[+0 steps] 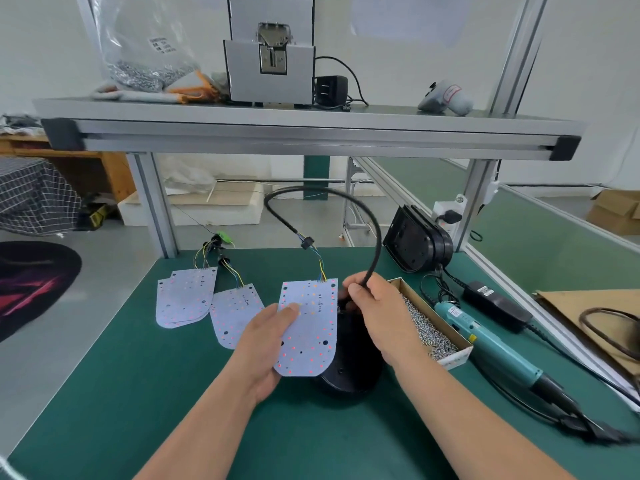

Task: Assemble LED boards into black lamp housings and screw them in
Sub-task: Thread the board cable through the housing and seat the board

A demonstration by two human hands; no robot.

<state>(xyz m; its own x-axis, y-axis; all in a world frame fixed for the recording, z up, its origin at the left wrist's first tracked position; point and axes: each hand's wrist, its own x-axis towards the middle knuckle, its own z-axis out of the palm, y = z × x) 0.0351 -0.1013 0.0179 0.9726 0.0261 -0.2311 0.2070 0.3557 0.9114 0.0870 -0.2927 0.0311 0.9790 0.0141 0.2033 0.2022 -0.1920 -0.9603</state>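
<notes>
Screw box (434, 327) lies right of housing (349, 372).

green bench (138, 393) | LED boards (185, 297) left | black housing (356, 370) centre | screw box (455, 358), screwdriver (485, 344), power adapter (495, 306) right

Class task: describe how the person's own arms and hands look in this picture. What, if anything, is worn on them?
Both the left hand and right hand are bare: no gloves, rings, watch or wristband show. Both forearms are uncovered to the frame's edge; no sleeve is visible.
</notes>
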